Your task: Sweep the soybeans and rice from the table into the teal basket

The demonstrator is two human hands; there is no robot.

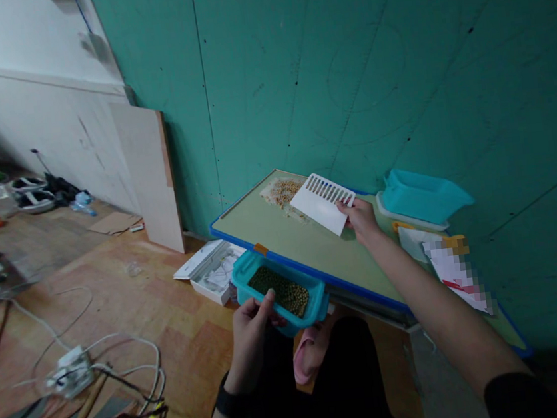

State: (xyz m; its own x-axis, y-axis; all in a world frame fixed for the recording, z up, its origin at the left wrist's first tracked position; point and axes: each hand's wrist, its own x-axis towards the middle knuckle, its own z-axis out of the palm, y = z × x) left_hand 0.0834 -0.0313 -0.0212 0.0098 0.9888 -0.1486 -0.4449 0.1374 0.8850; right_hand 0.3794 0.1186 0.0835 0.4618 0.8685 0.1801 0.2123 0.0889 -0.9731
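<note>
My left hand (254,326) grips the near rim of a teal plastic container (314,305), held just off the table's front edge. Dark green beans and some tan ones (280,289) lie inside it. Over the table, my right hand (360,216) is closed on the right end of a flat white slotted scraper (321,207). The scraper's far left edge is beside a spread of tan beans and pale crumbs (281,192) on the tabletop. Whether it touches them I cannot tell.
The pale green table (260,228) has a blue edge and stands against a green wall. A second teal container (422,192) and packets (460,275) are at its right. An open white box (213,273) and a power strip with cables (73,373) lie on the floor.
</note>
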